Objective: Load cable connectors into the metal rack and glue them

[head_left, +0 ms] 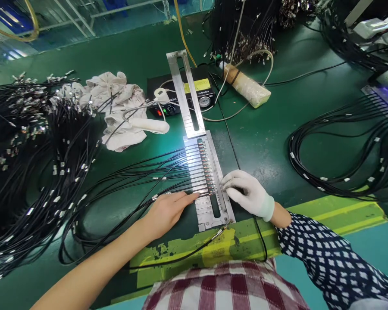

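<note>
A slotted metal fixture (204,185) lies on the bench, with a row of black cables (168,168) set side by side across it. Their bare copper-and-metal ends line up over its long slot. My bare left hand (170,213) reaches in from the left, its index fingertip on the lowest cable in the row; the fingers close round that cable, the thumb partly hidden. On the other side, my white-gloved right hand (250,196) has its curled fingers and thumb against the fixture's right edge. The fixture's hinged frame (185,94) is swung back, away from me.
Behind the fixture sits a black dispenser box (168,92), with a white cloth (116,107) and a taped tube (245,84) on either side. Cable bundles (67,155) crowd the left, and a coiled bundle (310,159) lies right. A loose cable (194,252) crosses the yellow-green tape in front.
</note>
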Action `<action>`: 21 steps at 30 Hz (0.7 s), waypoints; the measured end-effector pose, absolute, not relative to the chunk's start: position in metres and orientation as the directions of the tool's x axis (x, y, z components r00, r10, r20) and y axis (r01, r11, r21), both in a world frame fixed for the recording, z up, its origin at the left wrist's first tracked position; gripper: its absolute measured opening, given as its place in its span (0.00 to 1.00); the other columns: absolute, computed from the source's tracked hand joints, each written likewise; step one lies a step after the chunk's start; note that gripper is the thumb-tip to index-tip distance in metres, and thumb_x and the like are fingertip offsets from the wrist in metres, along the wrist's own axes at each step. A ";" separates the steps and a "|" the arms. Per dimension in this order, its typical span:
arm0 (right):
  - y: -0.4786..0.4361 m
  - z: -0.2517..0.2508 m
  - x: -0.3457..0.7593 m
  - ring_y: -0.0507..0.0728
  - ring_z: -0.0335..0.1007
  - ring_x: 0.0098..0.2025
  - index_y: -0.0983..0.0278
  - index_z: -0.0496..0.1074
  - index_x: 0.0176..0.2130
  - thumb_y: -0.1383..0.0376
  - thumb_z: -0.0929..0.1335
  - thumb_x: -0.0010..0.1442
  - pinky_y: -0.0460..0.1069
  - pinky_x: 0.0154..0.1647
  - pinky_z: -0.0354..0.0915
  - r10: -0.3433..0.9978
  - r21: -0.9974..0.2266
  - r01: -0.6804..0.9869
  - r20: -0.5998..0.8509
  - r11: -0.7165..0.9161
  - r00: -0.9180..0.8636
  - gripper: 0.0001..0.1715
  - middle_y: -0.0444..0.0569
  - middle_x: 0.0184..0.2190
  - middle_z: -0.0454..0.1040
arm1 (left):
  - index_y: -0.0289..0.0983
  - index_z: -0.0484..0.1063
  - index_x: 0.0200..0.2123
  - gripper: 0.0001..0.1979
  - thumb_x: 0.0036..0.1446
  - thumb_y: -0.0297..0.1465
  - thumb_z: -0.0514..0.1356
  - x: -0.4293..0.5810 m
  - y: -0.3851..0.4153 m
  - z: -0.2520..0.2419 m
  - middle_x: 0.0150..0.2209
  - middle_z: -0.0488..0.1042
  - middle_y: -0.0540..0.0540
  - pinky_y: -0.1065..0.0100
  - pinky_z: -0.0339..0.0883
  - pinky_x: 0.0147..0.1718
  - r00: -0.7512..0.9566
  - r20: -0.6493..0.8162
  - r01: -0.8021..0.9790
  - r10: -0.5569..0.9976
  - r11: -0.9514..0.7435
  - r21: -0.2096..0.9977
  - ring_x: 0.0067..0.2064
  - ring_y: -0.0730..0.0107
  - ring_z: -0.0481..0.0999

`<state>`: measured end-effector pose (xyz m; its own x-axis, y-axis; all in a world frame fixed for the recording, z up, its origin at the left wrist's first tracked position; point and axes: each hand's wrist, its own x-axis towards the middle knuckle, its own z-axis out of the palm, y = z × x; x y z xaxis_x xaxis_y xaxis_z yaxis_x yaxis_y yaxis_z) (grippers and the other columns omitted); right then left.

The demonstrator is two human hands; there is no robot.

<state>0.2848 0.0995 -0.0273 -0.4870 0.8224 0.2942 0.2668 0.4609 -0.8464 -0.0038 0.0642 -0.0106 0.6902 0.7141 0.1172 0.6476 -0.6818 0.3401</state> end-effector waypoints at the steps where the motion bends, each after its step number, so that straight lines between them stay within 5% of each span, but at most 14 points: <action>1: 0.100 -0.027 0.284 0.59 0.73 0.43 0.62 0.75 0.35 0.60 0.63 0.69 0.55 0.45 0.70 0.823 -0.848 0.265 0.293 0.459 -0.487 0.15 0.53 0.39 0.76 | 0.36 0.68 0.55 0.18 0.68 0.24 0.45 -0.004 0.066 -0.010 0.30 0.74 0.49 0.73 0.63 0.27 0.710 0.106 0.637 0.696 -0.700 0.322 0.28 0.73 0.73; 4: 0.100 -0.027 0.283 0.59 0.73 0.42 0.63 0.75 0.35 0.61 0.63 0.69 0.55 0.44 0.70 0.824 -0.851 0.264 0.290 0.454 -0.486 0.14 0.53 0.38 0.76 | 0.37 0.69 0.55 0.20 0.68 0.22 0.43 -0.004 0.073 -0.007 0.30 0.74 0.49 0.72 0.61 0.27 0.756 0.076 0.598 0.650 -0.733 0.325 0.27 0.73 0.72; 14: 0.101 -0.027 0.283 0.58 0.72 0.40 0.63 0.74 0.34 0.61 0.64 0.68 0.55 0.43 0.70 0.824 -0.848 0.260 0.303 0.463 -0.479 0.14 0.52 0.36 0.76 | 0.38 0.70 0.54 0.15 0.70 0.28 0.48 -0.005 0.083 -0.008 0.40 0.78 0.46 0.74 0.66 0.37 0.723 -0.058 0.552 0.688 -0.525 0.647 0.38 0.72 0.77; 21: 0.102 -0.029 0.282 0.58 0.72 0.40 0.62 0.74 0.33 0.62 0.64 0.68 0.55 0.43 0.68 0.826 -0.843 0.279 0.293 0.461 -0.481 0.13 0.51 0.36 0.76 | 0.39 0.70 0.52 0.16 0.69 0.26 0.46 -0.005 0.085 -0.008 0.40 0.78 0.47 0.73 0.68 0.38 0.726 -0.073 0.572 0.684 -0.541 0.617 0.38 0.72 0.78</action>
